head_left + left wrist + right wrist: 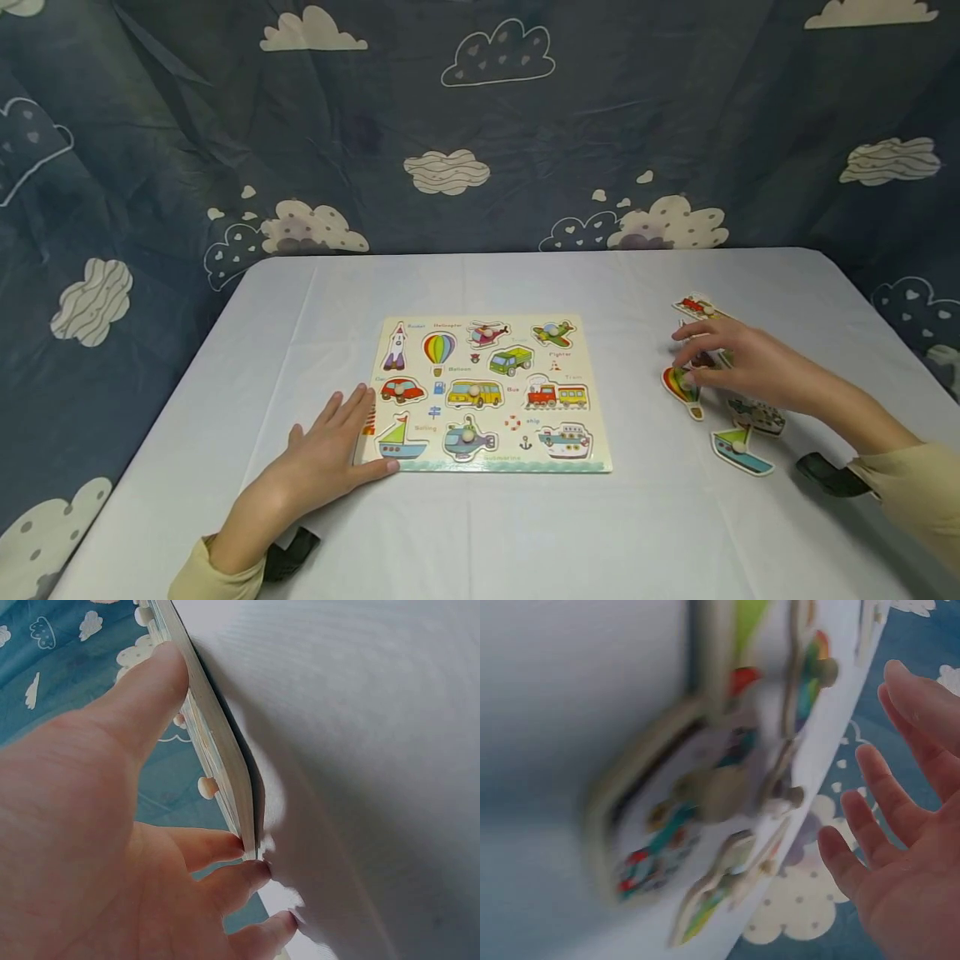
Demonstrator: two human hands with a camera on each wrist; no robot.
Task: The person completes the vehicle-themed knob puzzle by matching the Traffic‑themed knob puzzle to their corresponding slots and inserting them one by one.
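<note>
A wooden knob puzzle board (525, 467) printed with vehicles lies flat on the table. My left hand (318, 458) rests at its lower left corner, thumb along the front edge and fingers at the left side, also seen in the left wrist view (97, 802). Over a loose group of knobbed pieces at the right hovers my right hand (738, 362), thumb and fingertips near the balloon piece (679, 388). Its fingers are spread and hold nothing in the right wrist view. Beside it lie a ship piece (759, 415), a sailboat piece (738, 454) and a train piece (693, 306).
A white cloth covers the table (487, 533). Behind it hangs a dark blue curtain (600, 108) with cloud prints. Several loose pieces overlap one another, partly hidden under my right hand; a plane piece (709, 904) shows in the right wrist view.
</note>
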